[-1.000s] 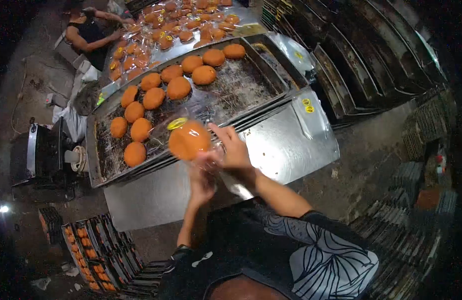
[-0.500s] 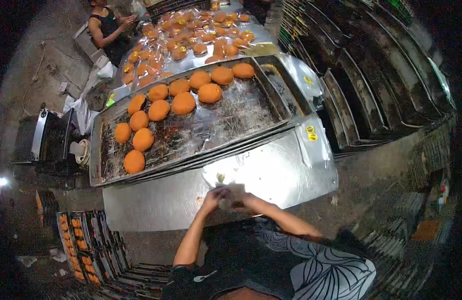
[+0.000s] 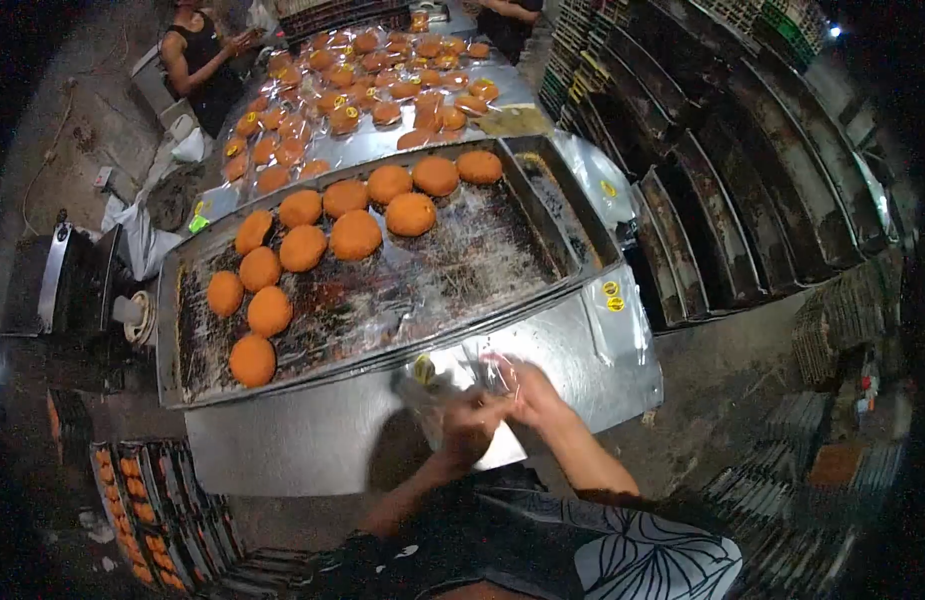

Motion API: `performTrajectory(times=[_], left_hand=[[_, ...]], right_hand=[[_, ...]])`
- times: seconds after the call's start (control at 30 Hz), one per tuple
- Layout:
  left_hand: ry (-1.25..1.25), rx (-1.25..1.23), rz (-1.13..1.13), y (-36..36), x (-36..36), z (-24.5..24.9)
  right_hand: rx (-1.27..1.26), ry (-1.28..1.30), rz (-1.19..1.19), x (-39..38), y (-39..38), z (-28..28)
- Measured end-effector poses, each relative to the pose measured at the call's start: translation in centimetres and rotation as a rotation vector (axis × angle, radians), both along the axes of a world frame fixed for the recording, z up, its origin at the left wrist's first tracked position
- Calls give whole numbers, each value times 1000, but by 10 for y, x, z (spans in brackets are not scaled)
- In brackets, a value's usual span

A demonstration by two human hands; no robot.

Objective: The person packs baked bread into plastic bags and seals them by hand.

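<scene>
Over the near edge of the metal table (image 3: 292, 445), my two hands are close together. My left hand (image 3: 468, 428) is closed on a clear plastic bag (image 3: 427, 385) with a yellow round label. Its fingers point towards my right hand (image 3: 532, 392), which pinches the clear film at its right side. Motion smears some of the fingertips. Just beyond them lies a dark baking tray (image 3: 452, 255), stacked on others, with several round orange-brown buns (image 3: 354, 234) along its far and left sides.
Bagged buns (image 3: 342, 120) cover the table's far part. More clear bags with yellow labels (image 3: 610, 300) lie at the tray's right. Large stacked trays (image 3: 722, 210) stand on the right, and racks of buns (image 3: 142, 500) at lower left. Another person (image 3: 192, 60) is at the far left.
My hands have come up and to the right from the table edge, spreading the clear bag more into view. The whole view has shifted slightly, and a second person's arm now shows at the top.
</scene>
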State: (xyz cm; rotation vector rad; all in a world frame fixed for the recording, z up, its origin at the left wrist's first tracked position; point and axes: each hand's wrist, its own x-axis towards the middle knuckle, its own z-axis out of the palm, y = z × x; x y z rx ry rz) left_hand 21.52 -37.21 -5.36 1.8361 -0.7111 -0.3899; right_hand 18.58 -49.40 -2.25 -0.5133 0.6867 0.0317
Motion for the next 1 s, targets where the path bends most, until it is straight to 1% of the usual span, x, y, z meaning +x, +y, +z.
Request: performTrajectory(times=[0.03, 0.07, 0.13, 0.17, 0.2, 0.23, 0.27, 0.3, 0.33, 0.37, 0.4, 0.43, 0.47, 0.5, 0.57, 0.6, 0.63, 0.67, 0.7, 0.73, 0.8, 0.83, 0.87, 0.9, 0.93, 0.97, 1.0], left_hand=[[-424, -142, -94, 1, 15, 10], [25, -397, 239, -9, 17, -20], [1083, -1053, 491, -6, 76, -1], [1077, -1058, 496, 9, 93, -6], [1034, -1108, 342, 26, 110, -13], [982, -1153, 189, 40, 124, -14], [967, -1156, 199, 54, 135, -14], [826, -1256, 307, 67, 143, -8], [678, -1352, 414, 81, 150, 0], [565, -1051, 664, 96, 161, 13], [544, -1050, 671, 110, 165, 20], [545, -1055, 706, 123, 163, 24], [555, -1055, 743, 134, 158, 30], [570, -1093, 758, 138, 153, 40], [572, -1087, 741, 152, 157, 36], [591, -1087, 727, 158, 154, 31], [596, -1084, 649, 162, 156, 20], [599, -1089, 635, 161, 158, 21], [602, -1112, 605, 159, 159, 23], [607, -1135, 582, 156, 157, 24], [616, -1180, 586, 148, 157, 29], [523, -1239, 606, 145, 158, 34], [422, -1288, 618, 145, 158, 38], [423, -1283, 618, 138, 160, 34], [441, -1357, 568, 127, 161, 23], [473, -1411, 520, 120, 153, 15], [486, -1188, 400, 108, 134, 24]], right_hand=[[-240, -115, 31, 18, -5, 13], [-177, -347, -201, 42, 9, 25], [107, -755, -191, 74, 28, 39], [553, -785, -53, 85, 44, 22], [1001, -782, 94, 93, 57, 5], [165, -359, 286, 102, 62, 44], [-476, -310, 534, 126, 41, 23], [-895, -428, 713, 157, 4, 15], [-1579, -670, 519, 200, -27, 16], [-1758, -44, 283, 242, -68, 0], [-1983, -32, 55, 297, -136, -47], [-2456, 339, -18, 311, -162, -44], [-2499, 437, -119, 327, -197, -82], [-2489, 436, -107, 325, -186, -90], [-2437, 426, 194, 318, -160, -96], [-2407, 430, 307, 299, -131, -83], [-2447, 275, 306, 277, -113, -88], [-2370, 226, 651, 240, -78, -52], [-2420, 106, 730, 208, -53, -45], [-2330, 43, 810, 182, -35, -27], [-2044, -77, 634, 173, -50, -54], [-2023, -67, 659, 153, -34, -46], [-2019, -214, 350, 137, -4, -19], [-2003, -361, 23, 131, 19, 13], [-2098, -576, -83, 116, 51, 30], [-2157, -756, -138, 106, 74, 34], [-1915, -860, -24, 115, 80, -15]])
